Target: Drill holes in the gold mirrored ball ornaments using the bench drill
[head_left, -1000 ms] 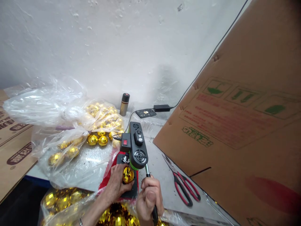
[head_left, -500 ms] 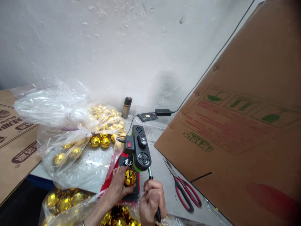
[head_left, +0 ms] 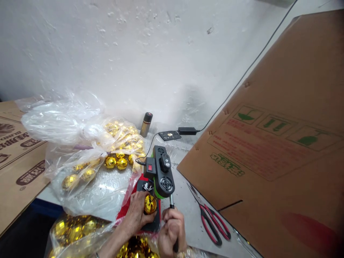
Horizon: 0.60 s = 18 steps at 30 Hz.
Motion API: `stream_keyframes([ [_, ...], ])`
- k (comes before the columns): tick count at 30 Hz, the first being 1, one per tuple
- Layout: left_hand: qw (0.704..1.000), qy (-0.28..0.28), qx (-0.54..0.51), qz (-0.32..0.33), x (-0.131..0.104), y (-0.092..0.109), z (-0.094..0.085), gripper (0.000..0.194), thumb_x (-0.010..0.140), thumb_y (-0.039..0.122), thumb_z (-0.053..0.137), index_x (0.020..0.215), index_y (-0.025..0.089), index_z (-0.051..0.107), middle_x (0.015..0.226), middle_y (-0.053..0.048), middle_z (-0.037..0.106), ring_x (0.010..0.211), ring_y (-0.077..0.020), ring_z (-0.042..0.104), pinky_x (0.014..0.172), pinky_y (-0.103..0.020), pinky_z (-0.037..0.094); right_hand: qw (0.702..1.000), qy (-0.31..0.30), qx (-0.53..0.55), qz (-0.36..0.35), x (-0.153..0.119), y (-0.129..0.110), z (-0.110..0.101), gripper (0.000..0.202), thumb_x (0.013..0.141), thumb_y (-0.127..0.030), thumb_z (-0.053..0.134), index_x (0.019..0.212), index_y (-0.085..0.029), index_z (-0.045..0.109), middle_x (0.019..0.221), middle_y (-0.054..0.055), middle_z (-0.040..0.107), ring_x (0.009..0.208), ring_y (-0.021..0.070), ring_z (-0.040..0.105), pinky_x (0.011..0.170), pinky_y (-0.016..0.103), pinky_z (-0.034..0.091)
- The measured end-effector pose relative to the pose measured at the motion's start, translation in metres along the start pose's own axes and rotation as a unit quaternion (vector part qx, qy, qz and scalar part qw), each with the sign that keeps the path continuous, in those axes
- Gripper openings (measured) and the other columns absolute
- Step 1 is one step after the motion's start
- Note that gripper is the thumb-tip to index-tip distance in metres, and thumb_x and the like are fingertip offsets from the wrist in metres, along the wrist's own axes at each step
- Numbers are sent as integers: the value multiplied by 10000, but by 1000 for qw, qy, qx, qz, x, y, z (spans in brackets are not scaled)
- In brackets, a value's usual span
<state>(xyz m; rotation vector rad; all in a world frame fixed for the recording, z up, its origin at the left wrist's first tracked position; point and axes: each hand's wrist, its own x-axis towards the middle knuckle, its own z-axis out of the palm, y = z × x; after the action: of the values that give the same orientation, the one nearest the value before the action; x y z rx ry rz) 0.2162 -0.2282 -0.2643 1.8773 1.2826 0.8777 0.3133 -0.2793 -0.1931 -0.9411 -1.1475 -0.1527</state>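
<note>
My left hand (head_left: 138, 211) grips a gold mirrored ball (head_left: 150, 204) between thumb and fingers, over the dark base (head_left: 153, 225) of a small black machine (head_left: 163, 172). The machine has a red switch, two round vents and a green underside. My right hand (head_left: 172, 229) is wrapped around the black-handled metal lever (head_left: 172, 202) at the machine's near right side. Whether the ball touches the machine's head is hidden by my fingers and the housing. A red sheet (head_left: 126, 208) lies under the base.
Clear plastic bags (head_left: 91, 179) of gold balls lie to the left, and another bag (head_left: 77, 233) is in front. Red-and-black scissors (head_left: 212, 222) rest at right beside a big carton (head_left: 258, 150). A spray can (head_left: 146, 124) and a power adapter (head_left: 187, 131) stand near the wall.
The view has shifted slightly, so everything sits a little lower and further right. My right hand and the lever's handle have turned slightly; my left hand still holds the ball in place.
</note>
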Motion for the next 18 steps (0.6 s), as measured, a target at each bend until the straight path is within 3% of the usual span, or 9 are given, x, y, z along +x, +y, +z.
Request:
stream_keyframes([
  [4,1000,-7,-1,1,-1,0,0,525,717,245,777,1224,165,663,1150,-145,720,1134,-390,642,1026,-561,478,999,-26,-23,-39,-9,12,-5,409,1126,-231,343,732,-220,453,784,-33,523,685,122,526,731,308,456],
  [8,1000,2,-1,-3,-1,0,-1,522,711,245,790,1213,162,670,1165,-151,721,1141,-386,645,1023,-555,498,993,-85,-35,-80,-5,18,-17,396,1122,-323,452,750,-220,541,800,-34,610,710,115,595,760,290,503],
  [11,1000,11,2,-2,0,2,-1,513,704,246,807,1196,168,685,1144,-138,733,1127,-384,659,1017,-564,520,992,-101,-36,-73,13,6,-23,380,1119,-269,432,758,-215,536,794,-28,606,677,105,583,714,269,496],
  [14,1000,25,5,11,-5,2,-4,528,699,245,834,1204,180,697,1150,-134,751,1116,-385,682,1000,-569,555,995,-93,-30,4,43,-17,-20,346,1097,-180,434,764,-208,521,755,-26,556,613,95,523,560,241,396],
  [18,996,58,35,58,-41,-18,-12,564,781,320,832,1309,205,672,1214,-144,758,1133,-361,712,986,-513,603,996,-80,-9,30,77,-38,-10,386,1076,-163,490,694,-209,475,658,-39,516,585,96,518,562,246,370],
])
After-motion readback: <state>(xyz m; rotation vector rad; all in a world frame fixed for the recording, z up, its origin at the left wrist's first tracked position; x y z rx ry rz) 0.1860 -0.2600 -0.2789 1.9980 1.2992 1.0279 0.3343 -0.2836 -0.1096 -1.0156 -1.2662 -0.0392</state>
